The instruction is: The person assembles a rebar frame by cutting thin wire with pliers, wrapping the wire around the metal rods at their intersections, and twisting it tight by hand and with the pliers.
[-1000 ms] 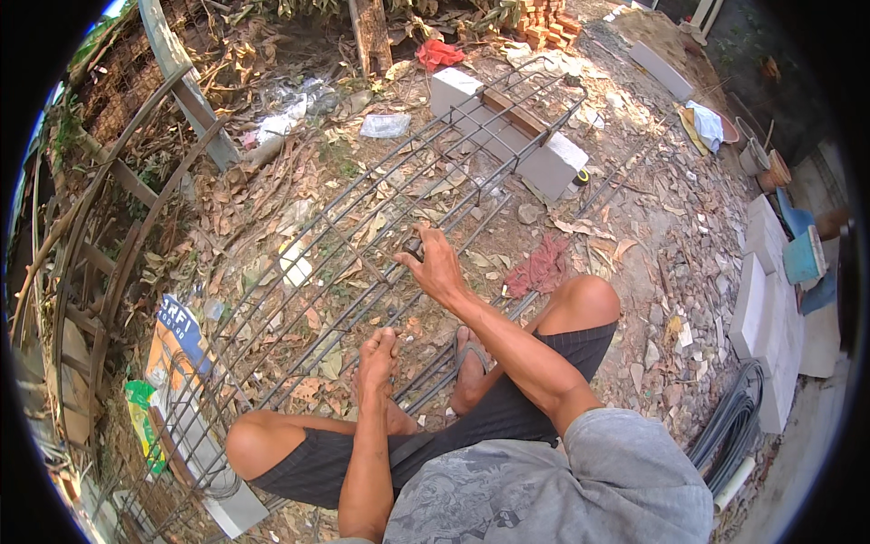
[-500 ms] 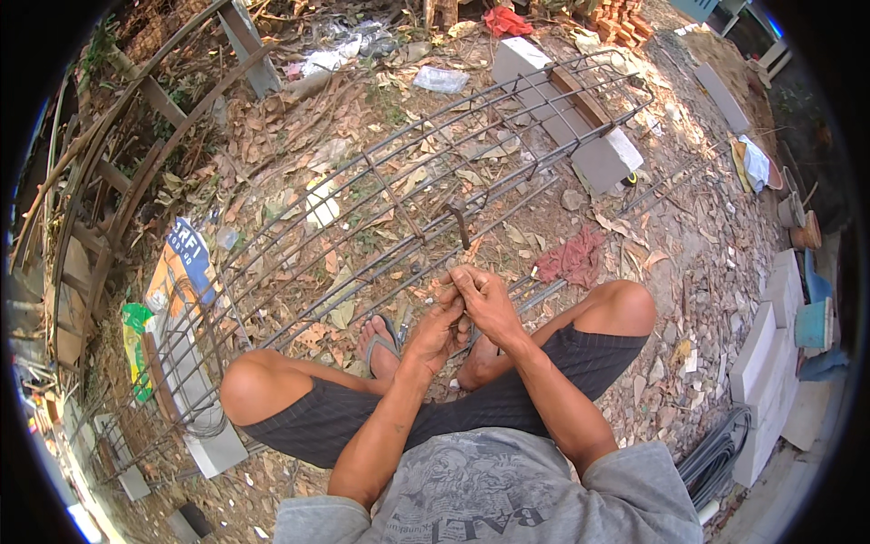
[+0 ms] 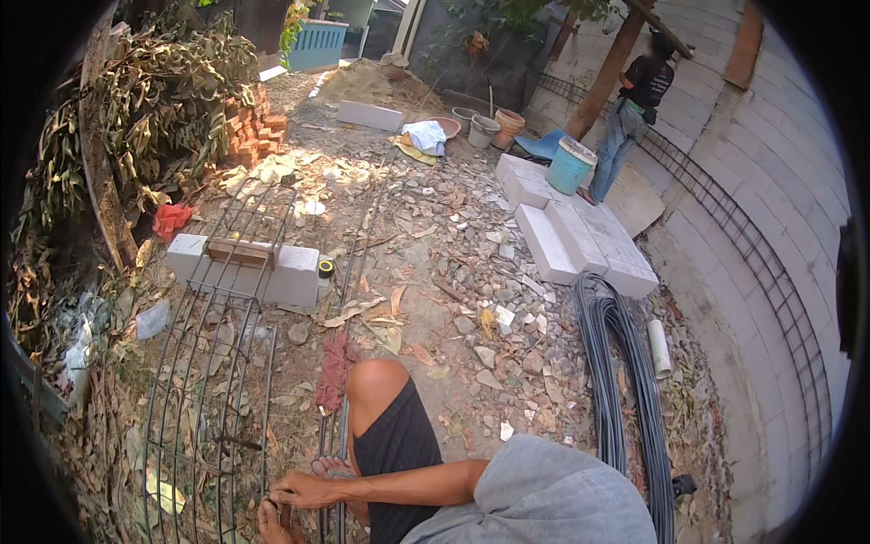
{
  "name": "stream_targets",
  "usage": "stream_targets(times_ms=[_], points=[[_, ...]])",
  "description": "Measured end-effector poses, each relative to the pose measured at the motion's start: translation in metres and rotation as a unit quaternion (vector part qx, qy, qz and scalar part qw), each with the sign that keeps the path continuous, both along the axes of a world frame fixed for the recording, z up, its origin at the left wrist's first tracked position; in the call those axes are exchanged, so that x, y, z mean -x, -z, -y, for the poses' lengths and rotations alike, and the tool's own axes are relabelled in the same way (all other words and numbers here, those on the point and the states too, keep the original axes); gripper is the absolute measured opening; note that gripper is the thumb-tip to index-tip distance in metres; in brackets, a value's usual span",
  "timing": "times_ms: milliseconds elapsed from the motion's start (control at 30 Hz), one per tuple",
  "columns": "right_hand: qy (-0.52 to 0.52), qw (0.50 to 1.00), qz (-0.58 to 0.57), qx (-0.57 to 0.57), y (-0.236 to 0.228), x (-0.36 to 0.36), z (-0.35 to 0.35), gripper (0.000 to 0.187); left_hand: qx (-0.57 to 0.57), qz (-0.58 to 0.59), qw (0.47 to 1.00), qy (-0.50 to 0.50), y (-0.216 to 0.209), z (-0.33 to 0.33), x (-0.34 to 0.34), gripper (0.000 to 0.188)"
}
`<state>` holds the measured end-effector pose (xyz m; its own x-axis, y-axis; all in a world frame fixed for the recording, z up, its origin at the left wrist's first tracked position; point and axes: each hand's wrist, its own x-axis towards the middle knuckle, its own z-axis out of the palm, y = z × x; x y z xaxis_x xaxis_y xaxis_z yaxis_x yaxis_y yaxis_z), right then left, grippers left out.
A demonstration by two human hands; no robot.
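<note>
Low in the head view, my right hand (image 3: 306, 490) has its fingers pinched together close to my left hand (image 3: 275, 524), which is partly cut off by the lower edge with its fingers curled. Whatever they hold, if anything, is too small to make out. Both are beside the long rebar cage (image 3: 222, 399), made of thin dark bars with cross ties. A dark metal hand tool (image 3: 237, 442) rests on the cage's bars, just up and left of my hands. The cage's far end is propped on a pale block (image 3: 297, 276) with a wooden piece (image 3: 240, 253) on it.
Right of my knee lie rubble, a coil of dark rods (image 3: 598, 363) and a white pipe (image 3: 659, 348). Farther back stand stacked pale blocks (image 3: 553, 238) with a blue bucket (image 3: 572, 166); a person (image 3: 639, 104) stands by the wall. A red cloth (image 3: 333, 370) lies near my knee.
My view has swung to the right and up, bringing the wall, block stack and other person into sight. My hands now appear at the lower left, still close together.
</note>
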<state>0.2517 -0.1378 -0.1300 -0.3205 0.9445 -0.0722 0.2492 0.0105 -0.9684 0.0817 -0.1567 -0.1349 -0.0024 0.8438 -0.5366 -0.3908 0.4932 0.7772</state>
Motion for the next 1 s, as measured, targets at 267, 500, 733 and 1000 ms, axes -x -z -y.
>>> stream_targets(times_ms=[267, 500, 733, 1000], points=[[0.078, 0.996, -0.028, -0.04, 0.025, 0.014, -0.002, 0.033, -0.027, -0.058, 0.997, -0.038, 0.001, -0.006, 0.001, 0.041], [0.029, 0.993, -0.072, 0.085, 0.039, 0.02, 0.001, 0.042, -0.07, -0.283, 0.956, -0.024, -0.016, -0.002, -0.007, 0.034], [0.014, 0.958, -0.218, 0.188, 0.018, 0.009, -0.003, 0.036, -0.042, -0.046, 0.997, -0.044, -0.013, -0.005, 0.003, 0.05], [-0.06, 0.92, -0.296, 0.251, 0.017, 0.005, -0.001, 0.036, -0.052, -0.262, 0.963, 0.033, -0.03, -0.004, -0.002, 0.052]])
